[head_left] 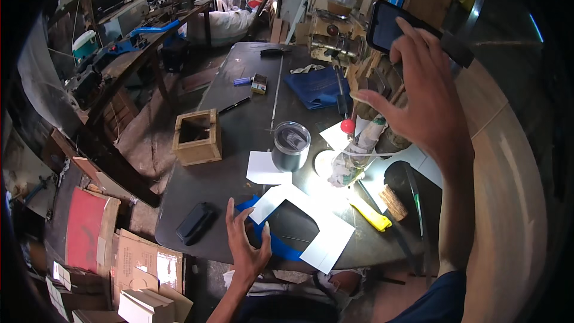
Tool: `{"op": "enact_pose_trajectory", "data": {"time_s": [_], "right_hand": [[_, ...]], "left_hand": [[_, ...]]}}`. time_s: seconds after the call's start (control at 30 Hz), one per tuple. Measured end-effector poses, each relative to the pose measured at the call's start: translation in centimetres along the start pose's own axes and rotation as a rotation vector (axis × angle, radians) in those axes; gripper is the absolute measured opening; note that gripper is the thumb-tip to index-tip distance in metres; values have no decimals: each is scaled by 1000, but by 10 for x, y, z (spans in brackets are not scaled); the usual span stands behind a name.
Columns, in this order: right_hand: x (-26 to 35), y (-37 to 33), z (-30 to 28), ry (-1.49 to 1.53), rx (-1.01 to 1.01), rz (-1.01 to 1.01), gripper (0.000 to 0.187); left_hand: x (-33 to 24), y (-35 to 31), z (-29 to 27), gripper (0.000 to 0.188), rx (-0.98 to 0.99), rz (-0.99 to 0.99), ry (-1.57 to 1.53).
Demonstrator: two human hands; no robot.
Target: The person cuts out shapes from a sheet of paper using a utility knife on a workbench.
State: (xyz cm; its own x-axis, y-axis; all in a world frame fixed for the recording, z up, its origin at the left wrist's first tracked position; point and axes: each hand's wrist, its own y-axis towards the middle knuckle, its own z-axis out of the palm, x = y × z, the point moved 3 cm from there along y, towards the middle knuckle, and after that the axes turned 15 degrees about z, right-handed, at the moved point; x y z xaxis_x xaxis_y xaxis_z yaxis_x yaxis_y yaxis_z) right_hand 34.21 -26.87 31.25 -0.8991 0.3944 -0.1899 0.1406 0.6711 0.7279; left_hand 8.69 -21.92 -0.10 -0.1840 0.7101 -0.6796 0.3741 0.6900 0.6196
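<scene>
My left hand (248, 248) is at the table's near edge, fingers apart and nothing in its grasp. Its fingertips are close to a white angular U-shaped card (302, 197) and a blue curved piece (281, 247) partly beneath it; whether they touch is unclear. My right hand (427, 93) is raised at the upper right with fingers spread. One fingertip is at the screen of a black phone (384, 29), which sits at the end of a dark holder. Beyond the card, a lidded tumbler (291, 146) stands upright on the edge of another white card (264, 167).
The dark table (230, 185) also bears a wooden box frame (197, 137), a black case (196, 224), a pen (234, 105), blue cloth (321, 88) and a yellow-handled tool (371, 213). A wrapped stand with a red knob (347, 126) rises by my right arm. Cardboard boxes (146, 257) lie lower left.
</scene>
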Motion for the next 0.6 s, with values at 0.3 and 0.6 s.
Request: {"op": "enact_pose_trajectory", "data": {"time_s": [0.3,0.6], "right_hand": [[-8,-34,-14,-27,-40,-42,57],[-49,-59,-25,248,-420,84,36]], "left_hand": [[-2,0,0,46,30,-1,12],[-6,4,1,48,1,-15,-8]]}}
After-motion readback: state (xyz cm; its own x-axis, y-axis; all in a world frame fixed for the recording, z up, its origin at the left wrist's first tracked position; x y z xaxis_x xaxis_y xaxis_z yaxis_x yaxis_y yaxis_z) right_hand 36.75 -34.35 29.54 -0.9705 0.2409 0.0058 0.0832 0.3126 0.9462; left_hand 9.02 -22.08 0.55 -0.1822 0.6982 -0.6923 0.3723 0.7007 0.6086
